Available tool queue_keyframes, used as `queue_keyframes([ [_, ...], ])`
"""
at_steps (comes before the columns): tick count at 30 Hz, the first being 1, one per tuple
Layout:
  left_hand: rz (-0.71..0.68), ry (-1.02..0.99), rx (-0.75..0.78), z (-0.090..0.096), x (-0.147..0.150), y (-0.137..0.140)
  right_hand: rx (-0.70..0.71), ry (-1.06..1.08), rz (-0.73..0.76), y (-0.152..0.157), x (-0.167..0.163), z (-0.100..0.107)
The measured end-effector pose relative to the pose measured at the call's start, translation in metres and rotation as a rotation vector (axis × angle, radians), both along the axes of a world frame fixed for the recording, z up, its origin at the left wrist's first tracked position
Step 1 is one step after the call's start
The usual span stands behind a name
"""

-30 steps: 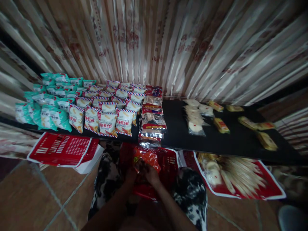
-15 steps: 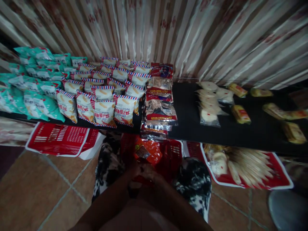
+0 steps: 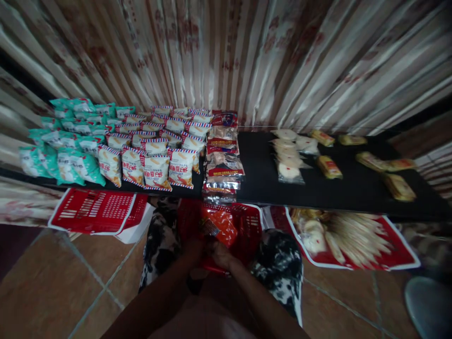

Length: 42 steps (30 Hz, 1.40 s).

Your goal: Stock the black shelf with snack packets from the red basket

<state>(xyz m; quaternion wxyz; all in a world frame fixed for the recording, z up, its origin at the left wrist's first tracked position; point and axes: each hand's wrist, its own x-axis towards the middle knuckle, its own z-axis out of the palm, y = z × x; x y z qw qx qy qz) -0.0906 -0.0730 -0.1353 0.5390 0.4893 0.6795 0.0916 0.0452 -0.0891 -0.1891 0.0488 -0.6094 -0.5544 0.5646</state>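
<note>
An orange plastic packet with a dark-lined patch lies over a red basket between the knees. At its near end, my left hand is closed on the lower left edge, though its fingers sit in deep shadow. Close beside it, my right hand is curled shut on the same end. Just beyond them, a stack of silver and dark red foil packets reaches the front edge of the black table.
White snack bags and teal bags stand in rows on the left. Clear packs of white discs and yellow packets lie on the right. Red baskets flank the knees; one holds pale sticks. A striped curtain hangs behind.
The view has shifted, so the table's goods appear lower on the left and farther left on the right. My hands have drawn slightly apart at the packet's near end.
</note>
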Motion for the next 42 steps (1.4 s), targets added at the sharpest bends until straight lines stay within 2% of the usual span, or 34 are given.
queue_keyframes([
  [4, -0.305, 0.08, 0.159, 0.03, -0.002, 0.005, 0.008, 0.016, -0.184, 0.003, 0.007, 0.021],
  [6, -0.435, 0.083, 0.289, 0.051, -0.004, 0.006, -0.076, 0.101, -0.329, 0.002, 0.013, 0.037],
  [9, -0.674, 0.156, 0.627, 0.083, -0.007, 0.003, -0.266, 0.355, -0.571, -0.002, 0.023, 0.07],
  [11, -0.778, 0.21, 0.832, 0.1, -0.008, -0.003, -0.291, 0.527, -0.624, -0.006, 0.029, 0.093],
  [16, -0.819, 0.205, 1.121, 0.125, -0.011, -0.024, -0.295, 0.798, -0.593, -0.022, 0.033, 0.134],
  [19, -0.761, 0.168, 1.315, 0.133, -0.015, -0.037, -0.263, 0.964, -0.572, -0.028, 0.032, 0.15],
  [23, -0.635, 0.1, 1.532, 0.142, -0.023, -0.047, -0.127, 1.108, -0.694, -0.03, 0.031, 0.178],
  [28, -0.575, 0.064, 1.527, 0.144, -0.031, -0.052, 0.0, 1.06, -0.735, -0.031, 0.033, 0.215],
  [33, -0.436, 0.024, 1.464, 0.141, -0.024, -0.049, 0.07, 1.001, -0.825, -0.03, 0.029, 0.234],
  [38, -0.317, -0.012, 1.255, 0.159, -0.007, -0.035, 0.108, 0.953, -0.955, -0.024, 0.031, 0.242],
  [42, -0.21, -0.143, 1.024, 0.178, 0.01, -0.028, 0.191, 0.881, -0.927, -0.024, 0.031, 0.249],
])
